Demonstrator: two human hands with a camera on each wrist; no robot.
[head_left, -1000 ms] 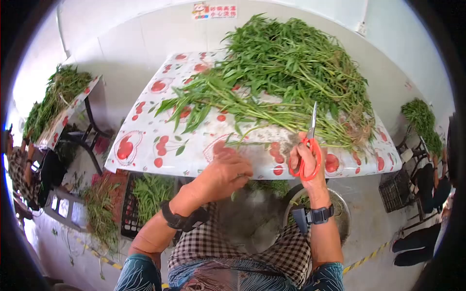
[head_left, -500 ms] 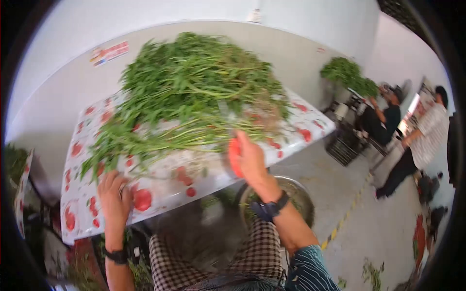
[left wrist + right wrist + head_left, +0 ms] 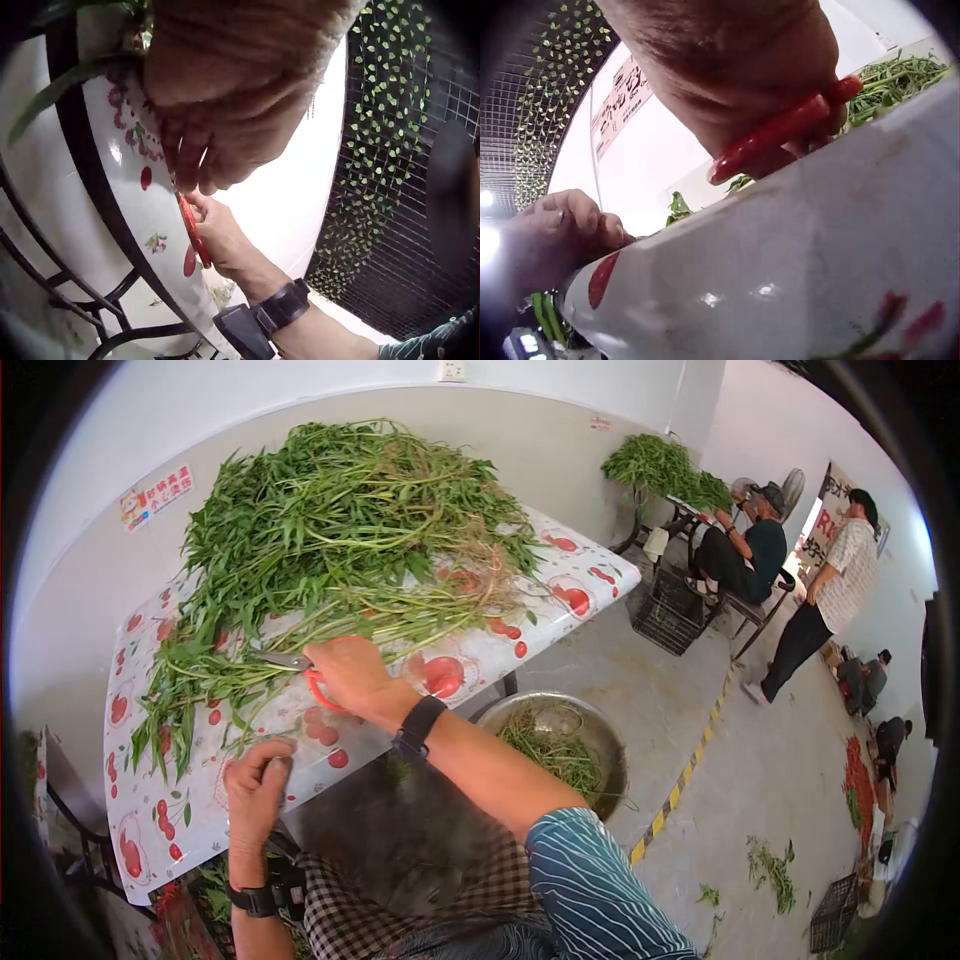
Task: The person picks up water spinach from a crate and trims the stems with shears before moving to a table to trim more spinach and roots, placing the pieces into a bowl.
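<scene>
My right hand (image 3: 352, 672) grips red-handled scissors (image 3: 284, 660), their metal blades pointing left over the leafy stems (image 3: 230, 672) at the near side of the pile. In the right wrist view, the red handle (image 3: 772, 135) lies across the curled fingers. Nearer the table's left front edge is my left hand (image 3: 256, 790), loosely curled, with fingertips over the patterned cloth; no object shows clearly in it. A large heap of green plants (image 3: 320, 510) covers the back of the table (image 3: 340, 745), roots toward the right.
A metal basin (image 3: 613, 755) with cut greens stands on the floor right of my knees. Farther right are a black crate (image 3: 668, 615), a seated person (image 3: 765, 555) and a standing person (image 3: 845, 570). Loose plants (image 3: 772, 875) lie on the floor.
The view has swung right. My right hand, with the scissors, has moved left across the stems, and the blades now point left. My left hand stays near the front edge.
</scene>
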